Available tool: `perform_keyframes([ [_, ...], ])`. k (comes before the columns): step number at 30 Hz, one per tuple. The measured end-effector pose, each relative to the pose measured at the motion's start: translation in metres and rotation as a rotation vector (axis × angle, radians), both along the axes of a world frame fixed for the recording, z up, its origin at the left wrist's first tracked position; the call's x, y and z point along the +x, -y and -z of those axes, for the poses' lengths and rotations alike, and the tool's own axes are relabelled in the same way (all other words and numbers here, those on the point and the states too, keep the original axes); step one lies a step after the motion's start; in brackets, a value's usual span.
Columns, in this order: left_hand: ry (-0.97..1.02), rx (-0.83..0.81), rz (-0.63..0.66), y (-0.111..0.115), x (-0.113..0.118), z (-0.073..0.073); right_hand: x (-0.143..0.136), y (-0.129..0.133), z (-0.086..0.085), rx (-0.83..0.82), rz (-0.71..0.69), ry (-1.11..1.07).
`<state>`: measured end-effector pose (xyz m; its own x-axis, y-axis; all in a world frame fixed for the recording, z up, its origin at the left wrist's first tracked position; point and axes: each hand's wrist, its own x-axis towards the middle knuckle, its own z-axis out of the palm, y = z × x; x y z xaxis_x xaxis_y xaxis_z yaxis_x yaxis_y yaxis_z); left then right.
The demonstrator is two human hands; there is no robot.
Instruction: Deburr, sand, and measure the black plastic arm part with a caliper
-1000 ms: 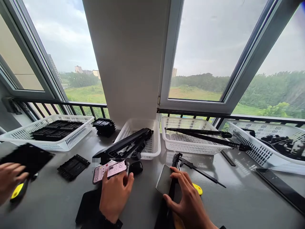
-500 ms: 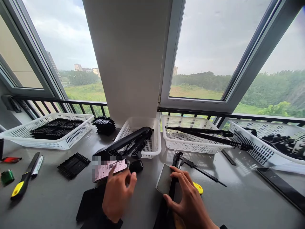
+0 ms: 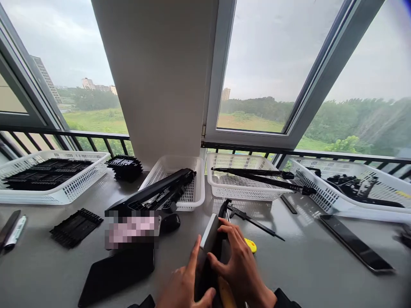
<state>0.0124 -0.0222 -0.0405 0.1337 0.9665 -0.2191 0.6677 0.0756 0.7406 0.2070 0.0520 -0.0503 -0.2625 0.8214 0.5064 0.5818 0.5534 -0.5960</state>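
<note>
My left hand (image 3: pixel 188 276) sits at the left side of a flat grey block with a pale edge (image 3: pixel 209 232), its index finger along the side and its thumb bent near the bottom. On the other side, my right hand (image 3: pixel 237 256) grips the block between thumb and fingers. The block is tilted, and a long black part lies beneath and beside it; the hands hide much of both. An orange-brown handle (image 3: pixel 226 294) shows under my right hand. A yellow-ended tool (image 3: pixel 251 245) lies just right of it, and black calipers (image 3: pixel 255 221) lie beyond.
White baskets (image 3: pixel 201 201) line the back of the grey table, several holding black parts. A pixelated pink-screened device (image 3: pixel 133 231), a black mouse (image 3: pixel 170 223) and a black flat slab (image 3: pixel 118 273) lie left. A dark glossy bar (image 3: pixel 356 244) lies right.
My left hand has left the pink-screened device and come right to the grey block. The block has tipped so its pale edge shows. The view has turned to the right.
</note>
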Motion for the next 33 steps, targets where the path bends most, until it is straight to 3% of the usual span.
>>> perform_keyframes([
  [6, 0.198, 0.077, 0.042, -0.001, 0.004, 0.015, -0.003, 0.000, -0.004, 0.030, -0.013, -0.020],
  [14, 0.234, 0.143, -0.012, 0.002, -0.002, -0.001, 0.020, -0.005, -0.013, 0.034, 0.076, -0.065],
  [24, 0.307, 0.067, -0.053, 0.001, -0.002, -0.005, 0.015, 0.001, -0.009, -0.046, -0.059, 0.087],
  [28, 0.363, 0.085, -0.035, 0.002, -0.004, -0.005, 0.018, -0.003, -0.009, 0.011, -0.024, 0.085],
  [33, 0.355, 0.104, 0.032, 0.003, -0.004, -0.009, 0.027, -0.012, -0.010, 0.035, 0.122, 0.034],
])
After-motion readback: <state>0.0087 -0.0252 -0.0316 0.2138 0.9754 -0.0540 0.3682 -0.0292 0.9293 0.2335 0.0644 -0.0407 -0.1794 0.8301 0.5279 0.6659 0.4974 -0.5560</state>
